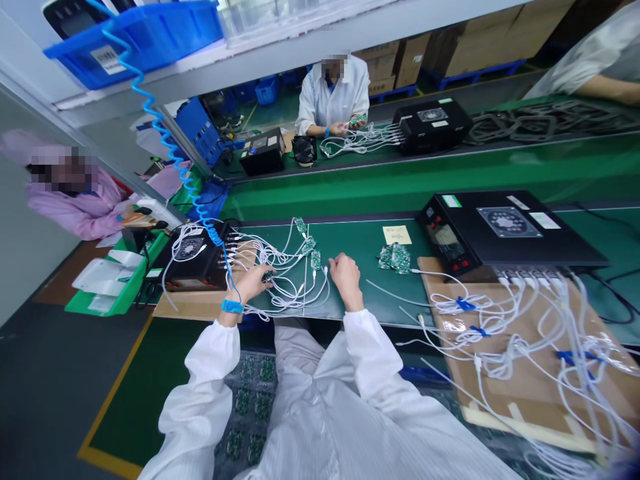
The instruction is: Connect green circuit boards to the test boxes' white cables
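My left hand [253,284], with a blue wrist strap [232,307], is closed on a small green circuit board [269,275], mostly covered by the fingers. White cables [287,293] loop around it. My right hand [346,275] is curled, thumb and fingers together; whether anything is pinched in it is hidden. Just left of its fingertips a white cable plug [326,270] points up. Between the hands and farther back lie several circuit boards [315,260] on white cables. These cables run to a black box [193,257] on the left.
A pile of circuit boards [395,258] lies right of my right hand, below a yellow note [397,235]. A larger black box [505,230] and bundled white cables [510,353] on cardboard occupy the right. A blue coiled hose [173,150] hangs at left. Co-workers sit opposite and at left.
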Action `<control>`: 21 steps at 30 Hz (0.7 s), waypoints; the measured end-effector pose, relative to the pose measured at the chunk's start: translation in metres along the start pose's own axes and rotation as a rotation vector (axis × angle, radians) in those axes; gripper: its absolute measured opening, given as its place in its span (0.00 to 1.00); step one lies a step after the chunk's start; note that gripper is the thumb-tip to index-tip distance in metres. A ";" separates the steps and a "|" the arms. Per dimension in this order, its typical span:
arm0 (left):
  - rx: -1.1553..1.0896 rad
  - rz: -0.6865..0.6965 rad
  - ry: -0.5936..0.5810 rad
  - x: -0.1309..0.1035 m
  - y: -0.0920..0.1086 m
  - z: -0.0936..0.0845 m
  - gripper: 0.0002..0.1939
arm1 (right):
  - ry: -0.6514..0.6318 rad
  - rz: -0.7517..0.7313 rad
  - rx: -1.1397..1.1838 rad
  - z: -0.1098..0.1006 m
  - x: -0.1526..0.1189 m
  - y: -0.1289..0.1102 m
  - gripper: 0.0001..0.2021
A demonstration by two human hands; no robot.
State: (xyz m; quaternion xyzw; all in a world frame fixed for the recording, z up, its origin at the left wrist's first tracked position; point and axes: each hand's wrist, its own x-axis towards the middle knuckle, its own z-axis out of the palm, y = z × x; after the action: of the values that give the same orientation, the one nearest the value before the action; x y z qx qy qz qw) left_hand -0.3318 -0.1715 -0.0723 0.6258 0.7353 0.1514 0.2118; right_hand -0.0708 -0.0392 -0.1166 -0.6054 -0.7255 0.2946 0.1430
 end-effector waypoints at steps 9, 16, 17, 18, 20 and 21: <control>-0.025 0.020 -0.044 -0.005 0.043 0.013 0.18 | -0.134 -0.039 -0.089 0.014 -0.031 0.005 0.11; -0.035 0.062 -0.099 0.003 0.070 0.036 0.16 | -0.076 -0.026 0.063 0.023 -0.033 0.013 0.07; -0.045 0.062 -0.094 0.004 0.070 0.036 0.16 | -0.056 -0.037 0.114 0.023 -0.034 0.016 0.06; -0.066 0.054 -0.077 0.005 0.069 0.036 0.15 | -0.031 -0.055 0.177 0.024 -0.034 0.018 0.05; -0.168 0.010 -0.014 0.008 0.069 0.035 0.14 | 0.023 -0.102 0.339 0.026 -0.034 0.023 0.04; -0.266 -0.026 0.029 0.010 0.070 0.034 0.14 | 0.039 -0.118 0.436 0.027 -0.035 0.024 0.04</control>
State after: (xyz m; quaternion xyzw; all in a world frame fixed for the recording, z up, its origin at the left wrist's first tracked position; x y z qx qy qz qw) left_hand -0.2561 -0.1516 -0.0687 0.5805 0.7196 0.2538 0.2843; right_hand -0.0591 -0.0774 -0.1471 -0.5220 -0.6760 0.4239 0.3014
